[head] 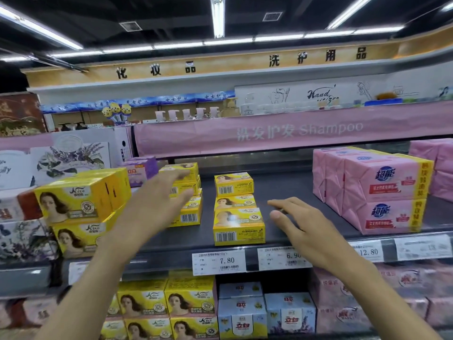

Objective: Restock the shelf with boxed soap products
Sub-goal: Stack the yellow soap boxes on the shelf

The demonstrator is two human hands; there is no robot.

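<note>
Three yellow soap boxes [236, 207] stand stacked on the dark shelf [289, 192] at centre, the bottom one nearest the front edge. Behind and left of them is a second yellow stack [187, 212], partly hidden by my left hand [152, 204], which reaches forward with straight fingers and holds nothing. A larger pile of yellow boxes [81, 204] sits at the left. My right hand [301, 224] hovers just right of the centre stack, fingers extended toward it, empty and apart from the boxes.
Pink wrapped soap packs [377, 190] fill the right of the shelf, leaving bare shelf between them and the yellow stack. Price tags [219, 262] line the shelf edge. The lower shelf holds more yellow boxes [166, 300] and blue-white boxes [264, 312]. Lavender-print boxes [68, 158] stand at left.
</note>
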